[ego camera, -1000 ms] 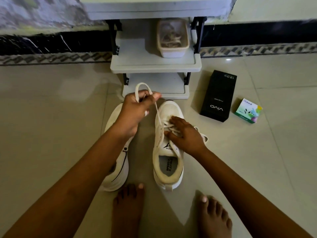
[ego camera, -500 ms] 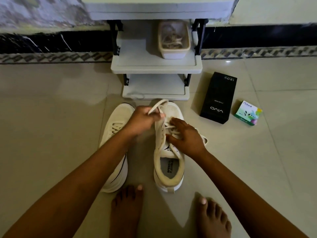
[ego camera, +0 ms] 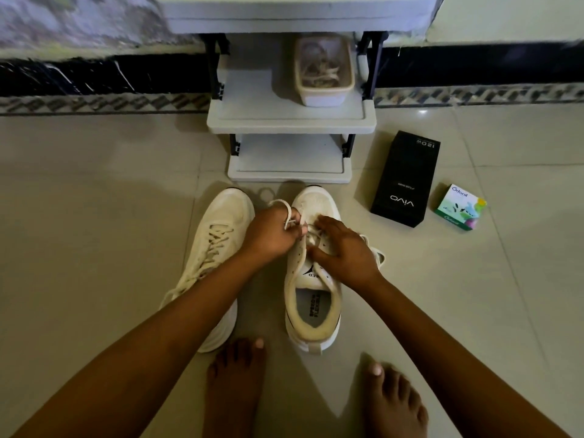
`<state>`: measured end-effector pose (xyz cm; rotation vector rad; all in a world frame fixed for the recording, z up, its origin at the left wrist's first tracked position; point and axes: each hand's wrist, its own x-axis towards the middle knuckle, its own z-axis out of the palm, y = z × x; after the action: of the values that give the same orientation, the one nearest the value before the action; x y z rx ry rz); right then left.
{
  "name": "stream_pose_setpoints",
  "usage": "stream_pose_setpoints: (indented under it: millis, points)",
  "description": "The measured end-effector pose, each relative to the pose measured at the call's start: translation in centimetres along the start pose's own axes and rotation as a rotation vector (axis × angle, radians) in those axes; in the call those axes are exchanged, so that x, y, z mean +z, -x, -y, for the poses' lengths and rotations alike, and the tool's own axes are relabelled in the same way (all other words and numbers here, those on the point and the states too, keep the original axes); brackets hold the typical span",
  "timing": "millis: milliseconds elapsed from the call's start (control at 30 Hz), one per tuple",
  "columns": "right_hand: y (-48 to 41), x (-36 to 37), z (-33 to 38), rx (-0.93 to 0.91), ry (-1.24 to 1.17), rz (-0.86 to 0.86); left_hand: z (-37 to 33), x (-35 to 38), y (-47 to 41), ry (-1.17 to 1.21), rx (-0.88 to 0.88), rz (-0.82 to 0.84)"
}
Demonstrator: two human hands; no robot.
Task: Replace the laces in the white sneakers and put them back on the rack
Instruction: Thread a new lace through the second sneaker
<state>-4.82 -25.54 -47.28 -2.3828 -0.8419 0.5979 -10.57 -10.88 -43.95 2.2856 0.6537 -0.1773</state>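
Two white sneakers stand on the tiled floor in front of the rack [ego camera: 290, 123]. The left sneaker [ego camera: 218, 235] is laced up. The right sneaker [ego camera: 314, 314] has its upper eyelets bare and a lace [ego camera: 279, 203] threaded near the toe. My left hand [ego camera: 271, 235] pinches that lace, which loops up over my fingers. My right hand [ego camera: 344, 251] lies over the shoe's tongue and eyelets, fingers spread, holding the shoe down. A loose lace end [ego camera: 377, 252] trails out to the right of the shoe.
A beige tub of old laces [ego camera: 322, 90] sits on the rack's middle shelf. A black phone box [ego camera: 406, 181] and a small green box [ego camera: 461, 207] lie on the floor to the right. My bare feet [ego camera: 235, 387] are just behind the sneakers.
My left hand has come down from above the rack's bottom shelf to the right sneaker's toe, bringing the lace with it. My right hand stays on the shoe.
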Motion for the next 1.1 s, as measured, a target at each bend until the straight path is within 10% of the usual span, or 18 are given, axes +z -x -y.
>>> stream_pose_setpoints:
  millis: [267,600,1100]
  points:
    - [0.0,-0.3,0.0,0.007,0.066,0.0,-2.5,-5.4,0.4,0.696,-0.019,-0.142]
    - [-0.1,-1.8,0.7,0.101,-0.022,0.099,1.5,-7.3,-0.1,-0.554,-0.133,0.013]
    - [0.4,-3.2,1.5,0.424,-0.344,-0.061,-1.8,-1.6,1.4,0.042,0.183,-0.06]
